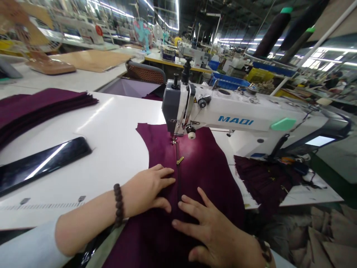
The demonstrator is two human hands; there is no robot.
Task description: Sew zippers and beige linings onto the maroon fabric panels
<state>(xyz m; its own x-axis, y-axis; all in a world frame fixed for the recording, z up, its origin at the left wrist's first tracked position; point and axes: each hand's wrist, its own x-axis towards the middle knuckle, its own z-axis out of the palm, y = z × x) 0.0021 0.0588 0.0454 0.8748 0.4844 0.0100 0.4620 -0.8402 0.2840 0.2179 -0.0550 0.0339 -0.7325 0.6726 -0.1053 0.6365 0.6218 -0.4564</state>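
A dark purple fabric panel (200,163) lies under the presser foot (174,141) of a white sewing machine (240,119). Down its middle runs a dark zipper (179,182) with a gold zipper pull (180,160). My left hand (150,188) rests flat on the cloth left of the zipper, fingers stretched toward it. On the right side, my right hand (209,227) lies with spread fingers, its tips close to the zipper's lower part. Neither hand grips anything. The near end of the fabric hangs toward me over the table's front edge.
A black phone (44,163) lies on the white table (119,123) at left, below a stack of purple panels (39,108). More purple pieces with zippers (264,178) lie under the machine arm. Beige cloth (326,234) is piled at lower right. An orange fan (36,48) stands back left.
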